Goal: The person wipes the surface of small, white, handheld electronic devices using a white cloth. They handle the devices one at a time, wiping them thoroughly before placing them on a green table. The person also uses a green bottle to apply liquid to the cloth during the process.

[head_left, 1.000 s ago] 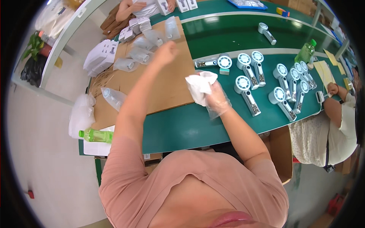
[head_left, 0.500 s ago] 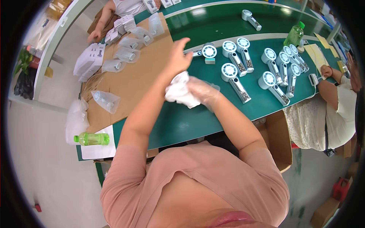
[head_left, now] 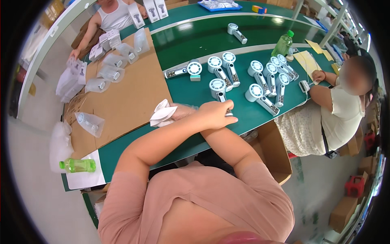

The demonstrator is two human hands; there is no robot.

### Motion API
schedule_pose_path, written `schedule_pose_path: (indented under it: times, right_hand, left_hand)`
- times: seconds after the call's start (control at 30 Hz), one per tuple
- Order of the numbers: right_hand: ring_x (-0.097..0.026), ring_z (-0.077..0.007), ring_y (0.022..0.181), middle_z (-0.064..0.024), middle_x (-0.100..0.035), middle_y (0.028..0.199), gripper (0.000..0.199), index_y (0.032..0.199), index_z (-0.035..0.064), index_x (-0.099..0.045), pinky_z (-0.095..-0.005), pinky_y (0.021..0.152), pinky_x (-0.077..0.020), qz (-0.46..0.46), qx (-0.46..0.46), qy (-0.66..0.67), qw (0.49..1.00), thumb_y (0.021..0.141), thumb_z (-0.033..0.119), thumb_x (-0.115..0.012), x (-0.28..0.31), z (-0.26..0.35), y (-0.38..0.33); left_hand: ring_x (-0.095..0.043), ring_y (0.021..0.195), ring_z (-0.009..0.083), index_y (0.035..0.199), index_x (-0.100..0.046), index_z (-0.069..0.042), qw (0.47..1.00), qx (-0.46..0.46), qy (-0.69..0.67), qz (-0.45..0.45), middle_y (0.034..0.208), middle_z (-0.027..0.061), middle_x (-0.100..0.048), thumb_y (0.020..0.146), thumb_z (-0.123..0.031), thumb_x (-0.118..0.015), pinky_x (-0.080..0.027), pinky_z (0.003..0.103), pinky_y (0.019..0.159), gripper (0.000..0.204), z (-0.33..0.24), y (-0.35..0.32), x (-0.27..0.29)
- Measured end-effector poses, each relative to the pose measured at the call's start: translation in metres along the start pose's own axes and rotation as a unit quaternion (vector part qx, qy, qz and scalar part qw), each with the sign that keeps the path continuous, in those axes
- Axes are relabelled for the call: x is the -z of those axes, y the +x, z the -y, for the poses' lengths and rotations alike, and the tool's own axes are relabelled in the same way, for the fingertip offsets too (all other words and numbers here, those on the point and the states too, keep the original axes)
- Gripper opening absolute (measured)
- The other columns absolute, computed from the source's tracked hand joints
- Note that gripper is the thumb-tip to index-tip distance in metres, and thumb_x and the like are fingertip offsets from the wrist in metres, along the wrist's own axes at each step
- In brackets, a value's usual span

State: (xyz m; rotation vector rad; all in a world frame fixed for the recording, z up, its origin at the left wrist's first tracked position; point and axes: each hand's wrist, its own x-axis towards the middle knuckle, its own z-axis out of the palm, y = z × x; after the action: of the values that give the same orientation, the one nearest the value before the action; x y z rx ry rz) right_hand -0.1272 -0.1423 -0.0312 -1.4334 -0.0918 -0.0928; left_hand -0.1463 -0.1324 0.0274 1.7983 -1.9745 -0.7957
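Note:
My left arm crosses over my right forearm. My left hand is closed round the handle of a silver handheld fan with a round white-and-blue head, at the near middle of the green table. Its handle is mostly hidden by my fingers. Partly covered by my left forearm, my right hand grips a crumpled white cloth at the edge of the cardboard. Clear thin plastic, apparently a glove, covers the right hand. Several similar fans stand to the right; one fan lies farther left beside a small teal-topped block.
Brown cardboard bears several clear bags with fans inside, one bag near its left edge. White boxes stand behind it. A green bottle lies near left, another stands far right. Co-workers sit at far left and right.
My left hand has moved right and down from above the cardboard onto a fan. My right hand has shifted left with the cloth. The whole view has turned slightly.

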Motion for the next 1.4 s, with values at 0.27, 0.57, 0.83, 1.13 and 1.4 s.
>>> schedule_pose_path:
  times: [0.27, 0.57, 0.83, 1.13, 1.4]
  right_hand:
    - [-0.066, -0.0206, 0.078, -0.0072, -0.065, 0.095, 0.036, 0.111, 0.0068, -0.059, -0.0313, 0.058, -0.0540, -0.087, -0.022, 0.192, 0.977, 0.090, 0.036, -0.056, -0.010, 0.024, 0.011]
    - [-0.065, -0.0292, 0.094, -0.0110, -0.064, 0.111, 0.047, 0.123, 0.0059, -0.056, -0.0489, 0.066, -0.0576, -0.181, 0.109, 0.417, 0.884, 0.087, 0.037, -0.054, 0.030, 0.017, 0.016]
    - [-0.059, -0.0242, 0.106, -0.0081, -0.058, 0.119, 0.053, 0.133, 0.0069, -0.045, -0.0405, 0.089, -0.0511, -0.270, 0.207, 0.378, 0.861, 0.087, 0.025, -0.063, 0.033, 0.012, 0.028]
    - [-0.062, -0.0154, 0.090, -0.0068, -0.063, 0.102, 0.043, 0.116, 0.0001, -0.056, -0.0289, 0.080, -0.0519, -0.235, 0.099, 0.243, 0.936, 0.082, 0.023, -0.070, 0.020, 0.015, 0.012]
    - [-0.066, -0.0227, 0.089, -0.0124, -0.066, 0.099, 0.029, 0.101, 0.0006, -0.064, -0.0337, 0.078, -0.0540, 0.002, 0.002, 0.298, 0.955, 0.090, 0.026, -0.059, 0.035, 0.004, 0.000]
  left_hand:
    - [-0.060, 0.071, 0.0147, 0.128, -0.048, -0.013, 0.869, -0.036, -0.482, -0.105, 0.109, 0.0186, -0.063, 0.095, -0.024, -0.056, -0.048, 0.025, 0.059, 0.035, 0.022, -0.139, 0.080]
    - [-0.057, 0.078, 0.0104, 0.129, -0.045, -0.002, 0.769, -0.047, -0.433, -0.467, 0.107, 0.0115, -0.065, 0.098, -0.020, -0.052, -0.047, 0.023, 0.068, 0.037, 0.086, -0.150, 0.231]
    - [-0.053, 0.068, 0.0076, 0.140, -0.038, -0.006, 0.860, 0.089, -0.401, -0.304, 0.110, 0.0079, -0.063, 0.094, -0.018, -0.056, -0.045, 0.022, 0.058, 0.051, 0.090, -0.155, 0.078]
    - [-0.053, 0.092, 0.0115, 0.148, -0.027, -0.004, 0.926, 0.096, -0.316, -0.182, 0.110, 0.0060, -0.056, 0.093, -0.017, -0.059, -0.045, 0.026, 0.075, 0.065, 0.108, -0.174, 0.022]
    - [-0.055, 0.094, 0.0145, 0.129, -0.049, 0.001, 0.947, 0.104, -0.291, -0.089, 0.106, 0.0072, -0.060, 0.093, -0.022, -0.060, -0.045, 0.030, 0.087, 0.044, 0.121, -0.187, 0.026]
